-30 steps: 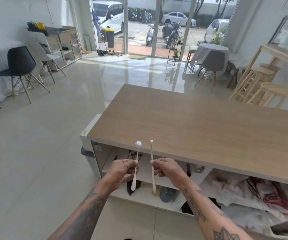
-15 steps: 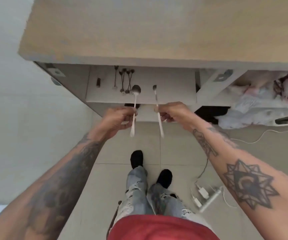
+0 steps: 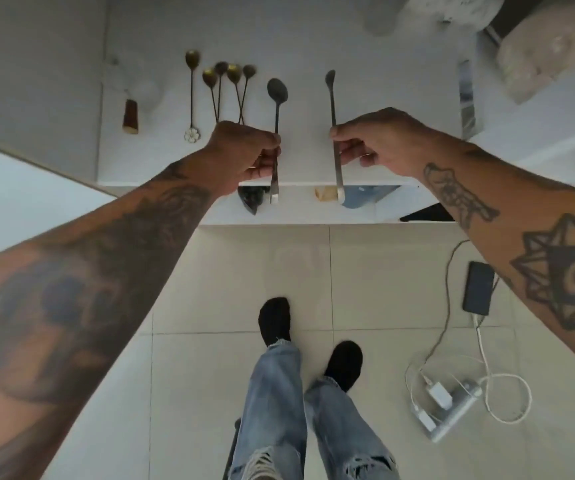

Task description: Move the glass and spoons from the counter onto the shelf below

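My left hand (image 3: 241, 152) pinches the handle of a wide-bowled metal spoon (image 3: 276, 95), bowl pointing away from me over the white shelf (image 3: 161, 161). In my right hand (image 3: 376, 140) is a long narrow spoon (image 3: 331, 98), held the same way and parallel to the first. Both spoons hover just above the shelf surface. Several small dark long-handled spoons (image 3: 223, 84) lie on the shelf to the left of my left hand. No glass can be made out clearly.
A small brown wooden piece (image 3: 130, 117) lies at the shelf's left. A lower shelf (image 3: 293, 213) holds dark items. On the tiled floor at right lie a phone (image 3: 478, 287), a power strip (image 3: 448, 410) and white cables. My feet stand below.
My view has dropped and closed in on the shelf under the counter. Both hands have carried the spoons from above the countertop down over the shelf.
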